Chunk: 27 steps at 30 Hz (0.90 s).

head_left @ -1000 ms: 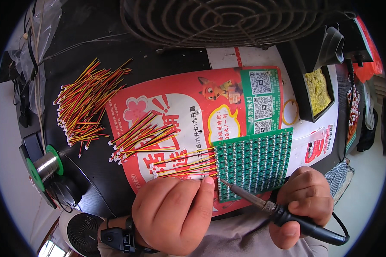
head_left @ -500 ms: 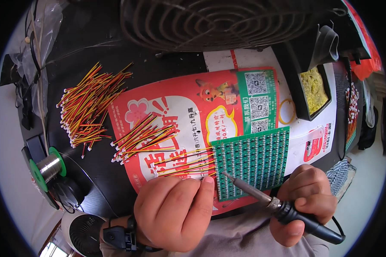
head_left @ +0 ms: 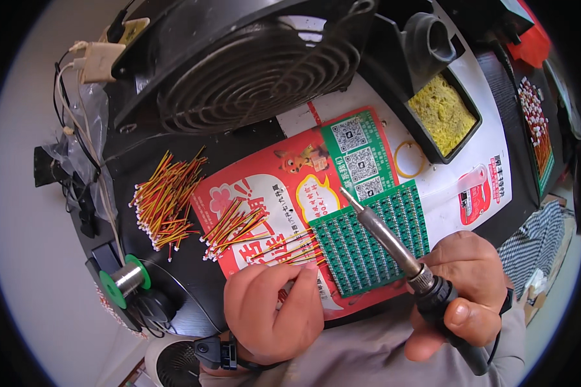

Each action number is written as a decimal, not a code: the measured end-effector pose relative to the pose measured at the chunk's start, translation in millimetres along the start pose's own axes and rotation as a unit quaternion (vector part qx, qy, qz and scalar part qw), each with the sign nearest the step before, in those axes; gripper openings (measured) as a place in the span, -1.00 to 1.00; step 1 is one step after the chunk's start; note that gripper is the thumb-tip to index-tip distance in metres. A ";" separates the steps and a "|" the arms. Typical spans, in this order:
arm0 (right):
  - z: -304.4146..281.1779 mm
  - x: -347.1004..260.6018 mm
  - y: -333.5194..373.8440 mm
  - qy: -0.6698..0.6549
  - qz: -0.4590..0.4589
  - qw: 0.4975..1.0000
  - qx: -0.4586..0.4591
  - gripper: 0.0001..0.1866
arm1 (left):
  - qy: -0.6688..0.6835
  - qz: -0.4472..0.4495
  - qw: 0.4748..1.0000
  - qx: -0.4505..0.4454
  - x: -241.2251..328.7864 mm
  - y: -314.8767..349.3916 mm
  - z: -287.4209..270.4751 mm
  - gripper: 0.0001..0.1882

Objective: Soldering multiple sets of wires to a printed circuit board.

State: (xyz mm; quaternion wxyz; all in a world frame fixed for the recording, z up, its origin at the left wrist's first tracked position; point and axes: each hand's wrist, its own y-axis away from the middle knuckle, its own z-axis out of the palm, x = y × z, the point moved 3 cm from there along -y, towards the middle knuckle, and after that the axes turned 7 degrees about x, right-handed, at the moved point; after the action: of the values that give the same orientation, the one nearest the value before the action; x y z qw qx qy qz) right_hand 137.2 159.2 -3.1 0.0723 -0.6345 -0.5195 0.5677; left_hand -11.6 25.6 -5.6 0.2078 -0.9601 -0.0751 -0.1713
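Observation:
My right hand [head_left: 468, 290] is wrapped around the black handle of a soldering iron [head_left: 390, 242]; its metal tip points up and left, appearing over the upper part of the green circuit board panel [head_left: 368, 248]. Closed beside the panel's left edge, my left hand [head_left: 274, 313] pinches a thin wire lead whose end shows at the fingertips; the rest is hidden by the hand. Several red and yellow wire leads [head_left: 290, 248] run out from that edge of the panel. A small bunch of loose leads [head_left: 232, 229] with white connectors lies to the left on a red printed sheet [head_left: 271, 171].
A larger heap of leads [head_left: 168, 200] lies far left, above a solder spool [head_left: 128, 282]. At the back stands a black fan [head_left: 258, 80]. Right of it is an iron stand with a yellow sponge [head_left: 442, 116]. More leads [head_left: 534, 116] lie at the far right.
The view has shifted and tilted, showing more of the fan. The iron's tip has lifted from near the panel's left edge and swung upward. My left hand remains by the panel's left edge.

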 end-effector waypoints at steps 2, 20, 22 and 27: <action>-3.1 -0.9 -2.5 -0.014 0.006 1.000 -0.016 -0.31 | -0.001 -0.010 1.000 0.000 1.2 -2.2 -1.2 -0.79; -6.9 -3.2 -0.5 0.017 -0.010 1.000 0.008 -0.36 | 0.002 -0.029 0.999 0.020 3.9 -7.2 -2.0 -0.76; -6.5 -3.1 -0.7 0.022 -0.013 1.000 0.008 -0.37 | 0.000 -0.035 0.999 0.021 3.2 -7.2 -0.1 -0.75; -5.4 -4.1 -1.5 0.029 -0.020 0.999 0.016 -0.38 | 0.008 -0.034 0.999 0.019 1.2 -7.3 1.6 -0.75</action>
State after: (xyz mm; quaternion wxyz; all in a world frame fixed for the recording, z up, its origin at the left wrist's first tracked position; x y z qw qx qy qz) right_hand 141.4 159.6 2.4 0.1083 -0.6392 -0.5206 0.5556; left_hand -11.6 33.0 -3.8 0.2211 -0.9514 -0.1092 -0.1845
